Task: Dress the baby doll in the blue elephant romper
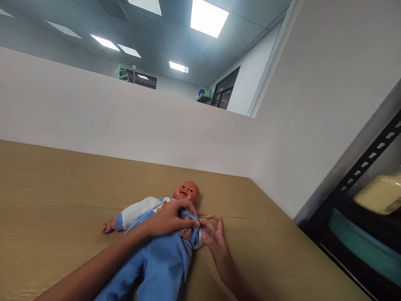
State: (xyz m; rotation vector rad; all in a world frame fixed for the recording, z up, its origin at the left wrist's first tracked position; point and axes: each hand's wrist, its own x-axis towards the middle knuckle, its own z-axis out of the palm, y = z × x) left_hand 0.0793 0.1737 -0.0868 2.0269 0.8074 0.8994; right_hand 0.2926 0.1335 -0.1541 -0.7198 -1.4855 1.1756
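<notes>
Blue fleece covers the doll (pixel 163 234), which lies on its back on the tan counter (pixel 62 188), head away from us. Our left hand (pixel 171 218) rests on its chest, fingers closed around a blue strap (pixel 191 217). Just right of it, our right hand (pixel 214 234) pinches the outfit's edge at the doll's side with curled fingers. We can read no writing anywhere.

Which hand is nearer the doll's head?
Left. The left hand lies on the doll's chest just below the doll's head, gripping the blue strap. The right hand sits lower and to the side, by the doll's arm, farther from the head.
</notes>
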